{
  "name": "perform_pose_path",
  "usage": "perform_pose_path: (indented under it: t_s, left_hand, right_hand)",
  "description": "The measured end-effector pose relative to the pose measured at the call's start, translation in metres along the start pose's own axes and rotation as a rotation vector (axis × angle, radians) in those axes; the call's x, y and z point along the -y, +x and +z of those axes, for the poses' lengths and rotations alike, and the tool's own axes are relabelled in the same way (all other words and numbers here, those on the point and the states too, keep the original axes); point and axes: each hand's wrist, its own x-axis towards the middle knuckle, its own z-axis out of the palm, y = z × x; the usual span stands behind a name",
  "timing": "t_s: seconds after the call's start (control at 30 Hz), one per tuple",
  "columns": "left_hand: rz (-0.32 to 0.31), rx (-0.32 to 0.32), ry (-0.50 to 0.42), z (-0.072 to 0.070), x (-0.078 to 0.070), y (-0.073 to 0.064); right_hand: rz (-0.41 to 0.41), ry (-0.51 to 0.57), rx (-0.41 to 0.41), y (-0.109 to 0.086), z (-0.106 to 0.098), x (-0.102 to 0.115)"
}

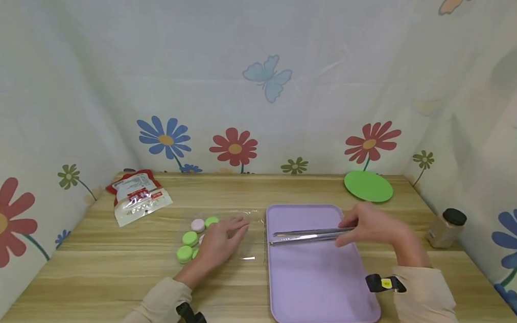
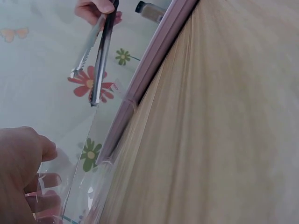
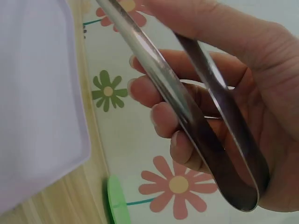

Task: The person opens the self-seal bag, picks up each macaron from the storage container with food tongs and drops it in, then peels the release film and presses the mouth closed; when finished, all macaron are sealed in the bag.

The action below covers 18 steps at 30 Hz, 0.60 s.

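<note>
My right hand (image 1: pixel 372 228) grips a pair of metal tongs (image 1: pixel 302 236), its fingers and thumb wrapped round the two arms near the bent end. The tongs' tips point left and hang over the left side of a purple tray (image 1: pixel 321 290), a little apart. On the left, my left hand (image 1: pixel 221 243) lies over a clear plastic package (image 1: pixel 253 245), thumb spread from the fingers. Green and pink macarons (image 1: pixel 189 238) lie by it, partly hidden by that hand. In the left wrist view, clear film (image 2: pixel 74 186) shows beside the fingertips.
A red and white pouch (image 1: pixel 137 197) lies at the back left. Toward the back right is a green plate (image 1: pixel 368 186), and a jar with a black lid (image 1: pixel 447 229) stands at the right edge. Flower-printed cloth (image 1: pixel 266 126) surrounds the wooden table (image 1: pixel 237 303).
</note>
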Motion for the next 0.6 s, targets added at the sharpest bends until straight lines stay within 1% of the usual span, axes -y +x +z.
perform_pose_path:
  t_s: [0.17, 0.33, 0.5, 0.6]
  left_hand:
    - [0.002, 0.0, -0.008, 0.0, 0.0, 0.001]
    - [-0.004, -0.004, -0.007, 0.0, 0.002, 0.0]
    - [0.003, -0.002, -0.009, 0.001, 0.002, 0.0]
    - [0.005, 0.0, -0.009, 0.001, 0.002, 0.0]
  right_hand:
    - [0.025, -0.037, -0.063, -0.011, -0.011, -0.005]
    - [0.063, -0.044, -0.124, -0.013, -0.016, -0.008]
    - [0.144, -0.015, -0.144, -0.014, -0.017, -0.008]
    - [0.166, -0.018, -0.155, -0.015, -0.017, -0.008]
